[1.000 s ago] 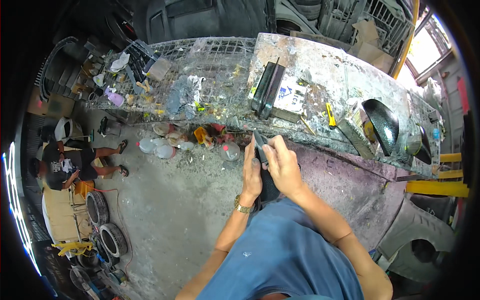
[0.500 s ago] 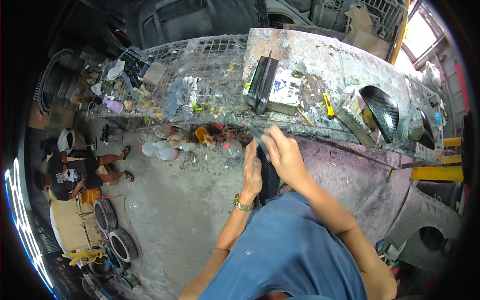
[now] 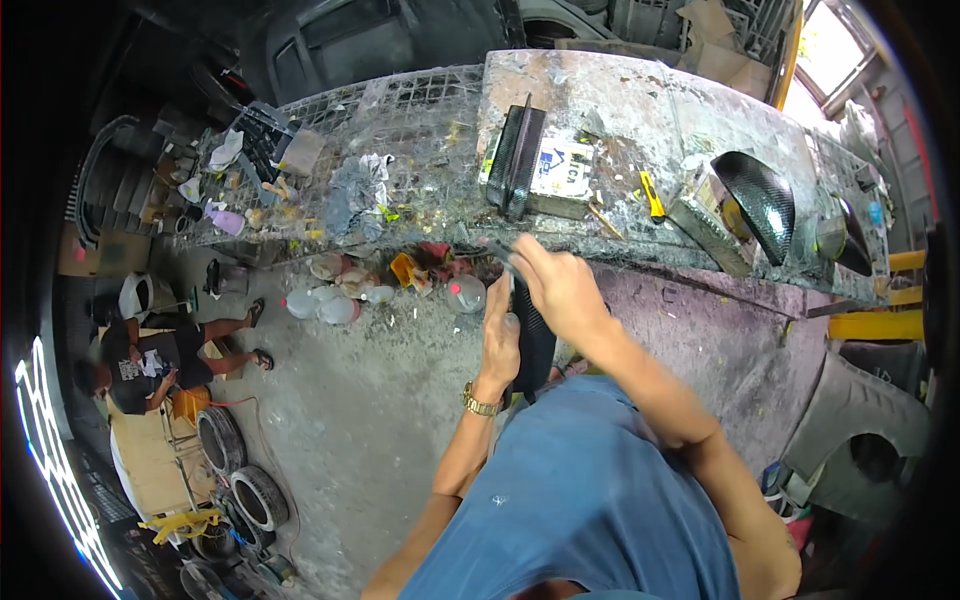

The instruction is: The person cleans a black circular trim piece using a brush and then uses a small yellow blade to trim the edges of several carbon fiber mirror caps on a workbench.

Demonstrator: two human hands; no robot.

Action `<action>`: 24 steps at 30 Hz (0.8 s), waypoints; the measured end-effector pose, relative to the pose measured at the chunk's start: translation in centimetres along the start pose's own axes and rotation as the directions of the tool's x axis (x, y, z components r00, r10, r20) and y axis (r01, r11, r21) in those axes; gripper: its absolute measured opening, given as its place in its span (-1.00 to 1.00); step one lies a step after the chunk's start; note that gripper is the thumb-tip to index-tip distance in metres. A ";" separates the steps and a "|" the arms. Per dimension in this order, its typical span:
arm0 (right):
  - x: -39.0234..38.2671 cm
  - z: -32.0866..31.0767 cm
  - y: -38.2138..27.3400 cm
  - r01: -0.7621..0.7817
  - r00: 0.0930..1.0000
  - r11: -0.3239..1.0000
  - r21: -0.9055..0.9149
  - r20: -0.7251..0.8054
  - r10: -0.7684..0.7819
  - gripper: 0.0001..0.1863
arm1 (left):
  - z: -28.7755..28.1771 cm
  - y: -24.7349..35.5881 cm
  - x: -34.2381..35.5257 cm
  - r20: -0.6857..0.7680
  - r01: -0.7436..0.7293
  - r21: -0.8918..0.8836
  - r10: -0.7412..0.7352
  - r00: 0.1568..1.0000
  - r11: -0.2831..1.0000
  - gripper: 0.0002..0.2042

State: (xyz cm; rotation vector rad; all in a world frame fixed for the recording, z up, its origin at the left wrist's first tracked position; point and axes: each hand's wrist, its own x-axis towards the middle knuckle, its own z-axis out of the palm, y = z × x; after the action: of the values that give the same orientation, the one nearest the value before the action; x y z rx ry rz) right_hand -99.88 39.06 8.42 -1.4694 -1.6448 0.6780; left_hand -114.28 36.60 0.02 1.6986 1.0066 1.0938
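My left hand (image 3: 500, 345), with a gold watch on its wrist, is closed round the side of a long black carbon-fibre part (image 3: 535, 345), held upright in front of my body. My right hand (image 3: 562, 295) is closed over the part's upper end, pinching a thin flat grey piece (image 3: 508, 256) against its edge. Whether that piece is sandpaper or a tool I cannot make out. The part's lower end goes out of sight behind my blue shirt.
Ahead stands a cluttered workbench (image 3: 440, 100). On it are a ridged carbon-fibre piece (image 3: 516, 160), a yellow cutter (image 3: 652, 197) and a curved carbon-fibre shell (image 3: 755, 205). Plastic bottles (image 3: 335, 306) are on the floor by the bench. A person (image 3: 160, 360) sits at the left near tyres (image 3: 220, 440).
My right hand and the grey piece have shifted slightly up and left along the part's edge. The left hand keeps its hold. The whole view has turned a little.
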 end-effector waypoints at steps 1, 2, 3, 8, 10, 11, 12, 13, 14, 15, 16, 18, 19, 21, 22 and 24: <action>1.0 0.0 0.3 0.004 0.999 0.987 -0.160 0.045 0.004 -0.89 | -0.1 0.0 0.1 0.015 0.010 0.061 -0.011 1.000 0.998 -0.30; 1.1 -0.3 0.2 0.023 1.000 0.992 -0.124 0.000 -0.023 -0.89 | -0.1 0.2 0.0 0.027 0.014 0.029 -0.015 1.000 0.999 -0.30; 1.0 -0.9 0.1 0.021 1.000 0.992 -0.124 -0.002 -0.021 -0.89 | -0.2 0.6 0.1 0.030 0.014 0.028 -0.015 0.999 1.000 -0.30; 0.6 -1.8 0.4 -0.030 0.996 0.999 -0.028 -0.090 0.027 -0.87 | 0.0 0.9 0.5 0.019 -0.002 0.009 0.001 1.000 1.000 -0.30; 0.1 -0.8 0.4 0.032 0.997 0.992 -0.125 -0.061 -0.039 -0.86 | 0.1 0.8 0.5 0.022 -0.006 0.010 0.006 1.000 1.000 -0.30; -0.7 -0.7 0.0 0.013 0.999 0.995 -0.100 -0.042 -0.017 -0.92 | 0.0 0.6 0.4 0.019 -0.010 0.013 0.010 1.000 1.000 -0.30; -1.7 -1.2 -0.6 0.019 1.000 0.999 -0.034 -0.021 -0.019 -0.92 | -0.1 -0.3 -0.1 0.012 -0.035 0.038 0.034 0.999 0.999 -0.30; -2.5 -1.8 -0.9 0.021 1.000 0.999 0.029 -0.002 -0.020 -0.92 | 0.1 -0.1 -0.1 0.014 -0.033 0.036 0.033 0.999 0.999 -0.30; -2.2 -1.7 -0.3 0.007 1.000 1.000 -0.023 -0.017 -0.007 -0.93 | 0.2 0.4 0.0 0.030 -0.024 0.057 0.022 0.999 0.998 -0.30; -1.5 -1.5 0.6 -0.007 0.999 0.997 -0.075 -0.032 0.005 -0.93 | 0.3 0.6 0.0 0.047 -0.015 0.077 0.011 0.999 0.997 -0.30; -0.5 -0.9 1.1 0.004 0.998 0.995 -0.096 -0.056 -0.010 -0.92 | 0.3 0.5 0.3 0.059 -0.025 0.092 0.020 0.998 0.995 -0.31; -1.8 -1.1 0.4 0.002 0.999 1.000 -0.030 -0.048 -0.003 -0.92 | 0.2 0.1 -0.1 0.050 -0.016 0.087 0.011 0.999 0.996 -0.32; -2.4 -1.4 -0.1 0.003 0.999 0.999 0.037 -0.036 -0.002 -0.92 | 0.2 -0.1 -0.4 0.036 -0.006 0.083 0.003 0.999 0.997 -0.32; -2.0 -1.6 0.2 -0.065 0.998 0.997 0.034 0.001 0.065 -0.92 | 0.3 -0.1 -0.3 0.046 -0.009 0.117 0.004 0.999 0.993 -0.34; -1.0 -0.9 1.1 -0.022 0.999 1.000 -0.020 -0.036 0.022 -0.90 | 0.3 0.2 0.2 0.060 -0.004 0.091 -0.001 0.998 0.996 -0.35; -1.1 -0.7 1.3 -0.006 0.999 0.998 -0.069 -0.045 0.003 -0.89 | 0.3 -0.1 0.1 0.078 0.004 0.056 -0.008 0.997 0.998 -0.37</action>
State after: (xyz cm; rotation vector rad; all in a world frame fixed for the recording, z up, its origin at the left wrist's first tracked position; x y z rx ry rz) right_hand -98.59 38.09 7.47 -1.5273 -1.6458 0.5914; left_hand -113.95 36.62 -0.13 1.7682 1.0004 0.9961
